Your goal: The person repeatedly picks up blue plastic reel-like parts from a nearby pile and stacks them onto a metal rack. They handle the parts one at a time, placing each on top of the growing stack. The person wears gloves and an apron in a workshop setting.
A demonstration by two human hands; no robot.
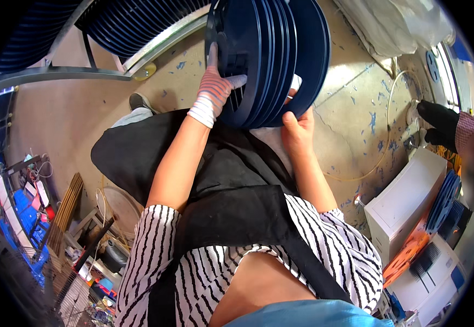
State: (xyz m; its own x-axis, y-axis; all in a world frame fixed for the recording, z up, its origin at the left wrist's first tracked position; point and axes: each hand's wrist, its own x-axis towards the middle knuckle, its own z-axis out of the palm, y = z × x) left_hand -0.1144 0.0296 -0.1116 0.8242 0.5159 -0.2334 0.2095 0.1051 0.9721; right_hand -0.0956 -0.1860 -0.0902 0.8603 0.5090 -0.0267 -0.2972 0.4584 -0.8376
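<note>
A stack of dark blue plastic discs, like spool flanges (272, 60), stands on edge above my lap, between my two hands. My left hand (215, 84), in a thin striped glove with a white cuff, presses its spread fingers and thumb against the slotted left face. My bare right hand (298, 128) grips the lower edge near the rightmost disc (310, 54), thumb toward me. Its fingers are partly hidden between the discs. A small white piece (295, 83) shows by those fingertips; I cannot make out what it is.
At the upper left, a metal rack (62, 76) holds rows of dark discs (139, 24). Blue scraps (373, 120) and a thin hose (387, 131) lie on the floor. A white cabinet (405, 201) stands right, near another person's arm (468, 131). Rods (67, 210) lean at left.
</note>
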